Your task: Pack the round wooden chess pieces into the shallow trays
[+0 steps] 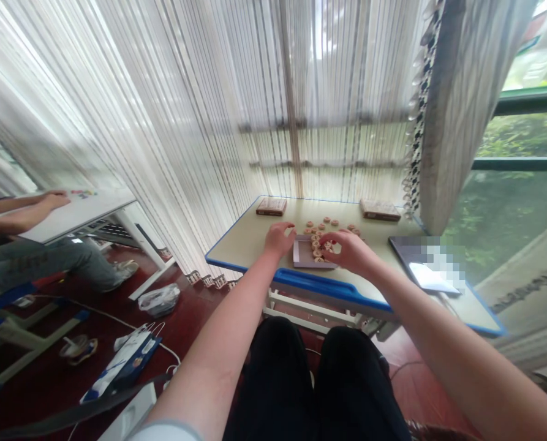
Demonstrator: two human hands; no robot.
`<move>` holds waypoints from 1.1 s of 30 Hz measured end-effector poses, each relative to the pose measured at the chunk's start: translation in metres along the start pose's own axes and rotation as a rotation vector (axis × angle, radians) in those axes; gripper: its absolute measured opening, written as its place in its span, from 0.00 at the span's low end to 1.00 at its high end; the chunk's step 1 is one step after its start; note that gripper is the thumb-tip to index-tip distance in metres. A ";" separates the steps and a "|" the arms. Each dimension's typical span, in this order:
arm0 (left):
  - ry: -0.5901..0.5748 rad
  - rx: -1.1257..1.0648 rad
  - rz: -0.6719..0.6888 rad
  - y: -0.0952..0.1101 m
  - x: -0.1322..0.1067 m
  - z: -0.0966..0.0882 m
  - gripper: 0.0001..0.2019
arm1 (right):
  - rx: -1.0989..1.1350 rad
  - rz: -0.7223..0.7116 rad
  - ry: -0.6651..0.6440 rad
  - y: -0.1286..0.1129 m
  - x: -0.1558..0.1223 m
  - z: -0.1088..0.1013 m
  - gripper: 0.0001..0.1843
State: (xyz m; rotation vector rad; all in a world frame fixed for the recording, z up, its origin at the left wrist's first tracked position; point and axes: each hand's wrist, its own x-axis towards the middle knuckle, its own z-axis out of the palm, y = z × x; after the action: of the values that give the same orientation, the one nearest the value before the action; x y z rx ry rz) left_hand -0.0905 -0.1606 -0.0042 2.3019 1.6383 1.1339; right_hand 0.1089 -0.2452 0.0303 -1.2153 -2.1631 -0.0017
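A shallow, open box with a pale lilac-grey inside lies near the table's front edge. Round wooden game pieces fill its right part in rows, and loose ones are scattered behind it. My right hand is over the box's right side, its thumb and fingertips curled around a game piece; exactly how they grip it is too small to see. Beside the box's far left corner is my left hand, fingers bent, thumb and fingertips slightly apart, with nothing visible between them.
Two brown boxes lie along the table's back edge. A dark flat laptop-like object and white paper are at right. At left, another person's hands rest on a white table. Bags and cables lie on the floor.
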 end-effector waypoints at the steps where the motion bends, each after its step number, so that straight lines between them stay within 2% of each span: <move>1: -0.007 -0.011 0.022 0.001 -0.003 -0.002 0.13 | 0.001 -0.004 0.020 -0.005 -0.009 0.002 0.09; 6: -0.035 -0.017 0.061 0.003 -0.010 -0.005 0.13 | 0.018 0.024 0.119 -0.010 -0.031 0.014 0.08; 10: -0.022 -0.012 0.079 0.000 -0.009 -0.003 0.13 | 0.035 0.059 0.145 -0.005 -0.031 0.022 0.08; 13: -0.013 -0.016 0.100 -0.003 -0.008 0.000 0.13 | 0.017 0.015 0.163 0.000 -0.029 0.028 0.07; 19: 0.010 -0.040 0.106 -0.005 -0.008 0.001 0.13 | -0.007 -0.074 0.152 0.005 -0.025 0.031 0.08; 33: 0.034 -0.063 0.123 -0.008 -0.006 0.004 0.13 | -0.016 -0.080 0.112 0.006 -0.027 0.031 0.08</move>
State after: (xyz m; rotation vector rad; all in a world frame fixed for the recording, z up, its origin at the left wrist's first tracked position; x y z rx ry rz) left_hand -0.0952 -0.1606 -0.0144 2.3852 1.4674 1.2363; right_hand 0.1067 -0.2528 -0.0101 -1.1102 -2.1162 -0.1188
